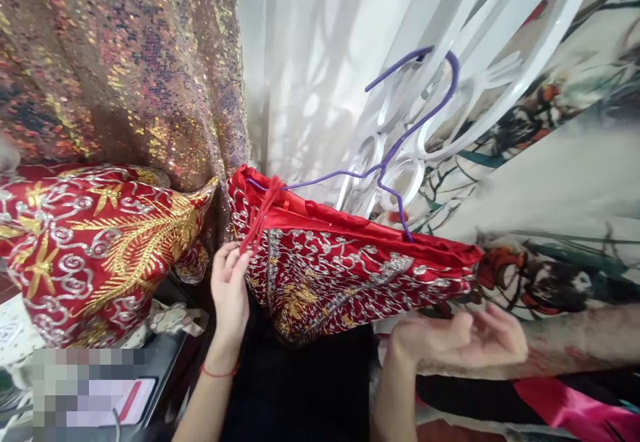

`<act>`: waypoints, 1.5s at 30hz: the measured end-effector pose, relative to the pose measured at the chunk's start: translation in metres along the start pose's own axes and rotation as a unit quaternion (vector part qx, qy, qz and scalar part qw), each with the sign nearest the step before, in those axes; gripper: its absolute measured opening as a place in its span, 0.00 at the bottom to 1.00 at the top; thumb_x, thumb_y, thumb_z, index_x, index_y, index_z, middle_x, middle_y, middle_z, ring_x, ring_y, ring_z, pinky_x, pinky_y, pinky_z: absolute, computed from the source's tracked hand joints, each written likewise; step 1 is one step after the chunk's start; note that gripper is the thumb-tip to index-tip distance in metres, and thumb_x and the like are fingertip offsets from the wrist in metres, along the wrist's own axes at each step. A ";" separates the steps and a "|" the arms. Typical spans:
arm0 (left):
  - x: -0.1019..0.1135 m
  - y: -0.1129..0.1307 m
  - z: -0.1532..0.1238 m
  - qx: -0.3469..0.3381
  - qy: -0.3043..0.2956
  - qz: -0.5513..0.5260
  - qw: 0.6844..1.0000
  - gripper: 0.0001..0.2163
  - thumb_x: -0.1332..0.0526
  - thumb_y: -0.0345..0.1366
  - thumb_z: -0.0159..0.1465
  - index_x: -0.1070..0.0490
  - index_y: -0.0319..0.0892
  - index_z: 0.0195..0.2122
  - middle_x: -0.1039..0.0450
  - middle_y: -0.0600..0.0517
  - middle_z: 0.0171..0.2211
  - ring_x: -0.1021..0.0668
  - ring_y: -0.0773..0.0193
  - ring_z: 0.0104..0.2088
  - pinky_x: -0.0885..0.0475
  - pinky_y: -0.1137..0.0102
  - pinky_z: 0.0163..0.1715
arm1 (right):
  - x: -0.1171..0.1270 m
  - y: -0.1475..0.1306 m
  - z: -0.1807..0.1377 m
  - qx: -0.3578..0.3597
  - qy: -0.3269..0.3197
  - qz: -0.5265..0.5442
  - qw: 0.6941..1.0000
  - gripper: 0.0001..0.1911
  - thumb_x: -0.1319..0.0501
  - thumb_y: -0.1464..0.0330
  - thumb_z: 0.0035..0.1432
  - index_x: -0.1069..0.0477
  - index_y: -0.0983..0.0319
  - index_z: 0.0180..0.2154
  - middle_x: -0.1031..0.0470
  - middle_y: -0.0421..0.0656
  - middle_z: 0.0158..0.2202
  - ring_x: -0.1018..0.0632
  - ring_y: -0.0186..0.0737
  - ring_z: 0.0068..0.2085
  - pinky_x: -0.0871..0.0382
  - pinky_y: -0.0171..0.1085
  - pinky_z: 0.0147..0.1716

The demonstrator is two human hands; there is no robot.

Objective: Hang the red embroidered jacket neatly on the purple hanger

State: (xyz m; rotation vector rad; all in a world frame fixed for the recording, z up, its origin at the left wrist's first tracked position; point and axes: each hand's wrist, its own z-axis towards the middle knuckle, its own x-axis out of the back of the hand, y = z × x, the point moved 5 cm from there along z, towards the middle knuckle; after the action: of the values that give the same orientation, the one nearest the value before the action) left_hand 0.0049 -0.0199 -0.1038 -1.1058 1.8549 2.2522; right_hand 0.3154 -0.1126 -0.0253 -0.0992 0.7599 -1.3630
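A red garment with silver and gold embroidery hangs on a purple wire hanger, whose hook sits on a white metal grille. My left hand is raised at the garment's left edge, fingers pinched round a thin red tie dangling from it. My right hand lies below the garment's right lower edge, palm up and fingers spread, holding nothing. A red string bracelet circles my left wrist.
Sequined multicoloured fabric hangs at upper left. Another red embroidered garment lies at left. White curtain behind. Floral printed cloth at right, pink fabric at lower right. Dark cloth below the hands.
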 end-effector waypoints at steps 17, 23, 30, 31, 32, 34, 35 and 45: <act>0.007 -0.007 -0.051 0.182 -0.334 0.228 0.896 0.24 0.40 0.60 0.65 0.23 0.42 0.30 0.21 0.47 0.31 0.21 0.59 0.33 0.27 0.68 0.39 | -0.081 -0.112 -0.180 -0.451 -0.598 0.351 0.562 0.12 0.35 0.60 0.61 0.31 0.57 0.44 0.21 0.41 0.38 0.18 0.39 0.41 0.24 0.40 0.46; 0.019 0.035 -0.040 -0.048 -0.132 0.257 0.956 0.14 0.37 0.49 0.68 0.26 0.44 0.33 0.25 0.52 0.30 0.24 0.63 0.32 0.28 0.70 0.38 | -0.075 -0.117 -0.181 -0.425 -0.622 0.366 0.546 0.09 0.37 0.60 0.64 0.30 0.57 0.40 0.25 0.37 0.29 0.22 0.36 0.33 0.26 0.38 0.40; 0.010 0.026 -0.017 -0.125 -0.099 0.279 0.947 0.13 0.37 0.43 0.68 0.27 0.46 0.51 0.24 0.46 0.52 0.23 0.56 0.54 0.31 0.63 0.58 | -0.075 -0.117 -0.162 -0.219 -0.560 0.232 0.764 0.06 0.35 0.62 0.63 0.22 0.56 0.39 0.30 0.49 0.54 0.27 0.48 0.58 0.30 0.47 0.55; 0.008 0.023 -0.015 -0.119 -0.115 0.281 0.945 0.13 0.37 0.42 0.68 0.26 0.46 0.51 0.24 0.46 0.53 0.23 0.56 0.55 0.32 0.62 0.59 | -0.076 -0.118 -0.162 -0.199 -0.562 0.227 0.770 0.05 0.35 0.62 0.64 0.22 0.56 0.39 0.29 0.49 0.56 0.28 0.49 0.60 0.31 0.48 0.57; 0.007 0.020 -0.015 -0.111 -0.129 0.281 0.944 0.13 0.37 0.41 0.68 0.26 0.46 0.52 0.24 0.46 0.52 0.23 0.56 0.54 0.32 0.62 0.59 | -0.077 -0.120 -0.162 -0.186 -0.570 0.231 0.767 0.05 0.35 0.63 0.64 0.22 0.55 0.39 0.27 0.49 0.56 0.27 0.49 0.60 0.32 0.50 0.57; 0.007 0.015 -0.016 -0.097 -0.157 0.293 0.938 0.12 0.36 0.39 0.66 0.25 0.46 0.50 0.22 0.48 0.46 0.21 0.56 0.48 0.31 0.63 0.55 | -0.080 -0.123 -0.165 -0.180 -0.590 0.253 0.745 0.04 0.36 0.64 0.65 0.23 0.55 0.38 0.22 0.46 0.50 0.24 0.48 0.56 0.35 0.51 0.59; 0.008 0.013 -0.017 -0.092 -0.175 0.303 0.932 0.10 0.35 0.38 0.64 0.24 0.45 0.46 0.21 0.49 0.41 0.21 0.57 0.44 0.30 0.64 0.52 | -0.081 -0.124 -0.167 -0.187 -0.598 0.262 0.734 0.04 0.37 0.64 0.65 0.23 0.55 0.38 0.20 0.45 0.46 0.22 0.47 0.52 0.36 0.52 0.59; 0.031 -0.007 -0.006 0.065 -0.164 0.112 0.978 0.17 0.38 0.53 0.66 0.32 0.44 0.32 0.39 0.57 0.22 0.39 0.69 0.20 0.41 0.73 0.21 | -0.052 -0.098 -0.204 -0.477 -0.553 0.367 0.577 0.16 0.39 0.54 0.65 0.36 0.56 0.47 0.29 0.37 0.31 0.26 0.35 0.31 0.28 0.37 0.35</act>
State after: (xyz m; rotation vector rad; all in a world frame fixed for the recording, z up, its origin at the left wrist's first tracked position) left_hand -0.0119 -0.0351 -0.1265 -0.4906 2.0274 2.2131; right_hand 0.1222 -0.0165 -0.1112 -1.2387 0.2452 0.2021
